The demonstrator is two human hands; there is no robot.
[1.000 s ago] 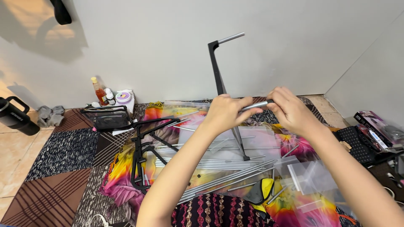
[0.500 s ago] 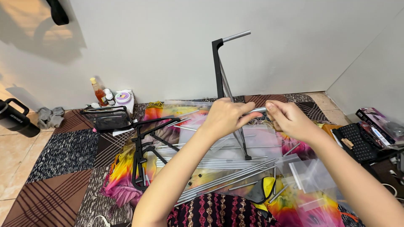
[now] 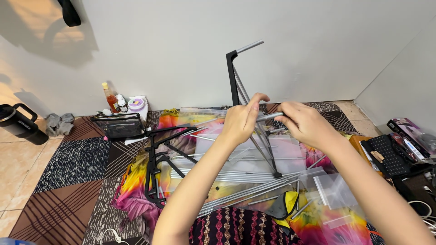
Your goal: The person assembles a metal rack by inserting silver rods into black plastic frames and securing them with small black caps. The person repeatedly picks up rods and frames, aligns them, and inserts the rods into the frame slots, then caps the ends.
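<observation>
Both hands met in front of the upright black stand (image 3: 234, 77), which serves as the landmark here. The left hand (image 3: 242, 119) and the right hand (image 3: 305, 123) were each pinched on one short grey metal rod (image 3: 270, 116), held level between them just right of the stand's post.

Left of the stand, against the wall, stood one tall bottle (image 3: 110, 97) of reddish liquid with a yellow cap, and beside it one round white tub (image 3: 136, 104) with a purple label on its lid. Farther left sat one black mug (image 3: 20, 124).

Below the stand lay a loose bundle of long grey rods (image 3: 245, 190), too many and too overlapped to count, with one clear plastic bag (image 3: 338, 190) to its lower right. A flat pink-and-black box (image 3: 408, 136) lay far right of the stand. One black folded frame (image 3: 156, 159) lay to the lower left.
</observation>
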